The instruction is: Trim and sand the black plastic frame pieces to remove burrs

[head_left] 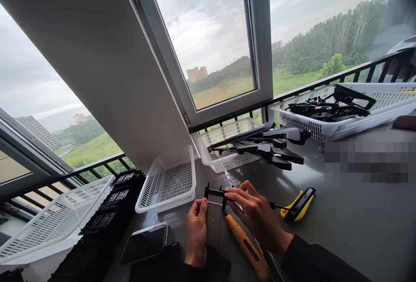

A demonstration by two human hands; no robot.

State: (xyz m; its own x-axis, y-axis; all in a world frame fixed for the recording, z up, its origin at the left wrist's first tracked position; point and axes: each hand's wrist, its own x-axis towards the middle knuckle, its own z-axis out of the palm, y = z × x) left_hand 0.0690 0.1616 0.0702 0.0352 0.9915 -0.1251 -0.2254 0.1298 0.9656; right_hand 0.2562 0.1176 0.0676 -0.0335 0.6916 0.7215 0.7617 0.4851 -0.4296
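Note:
My left hand [196,230] is closed on a thin dark flat strip [213,225], held upright over the grey table. My right hand [251,210] pinches the black jaws of a caliper [216,194] that sit across the strip's top end. An orange-handled tool [245,245] lies on the table just under my right hand.
A yellow utility knife [299,204] lies to the right. A phone [144,243] rests at the left. White baskets stand around: an empty one [169,180], one with black parts [227,136], another at the far right [328,128]. Stacked black trays [110,212] sit at the left.

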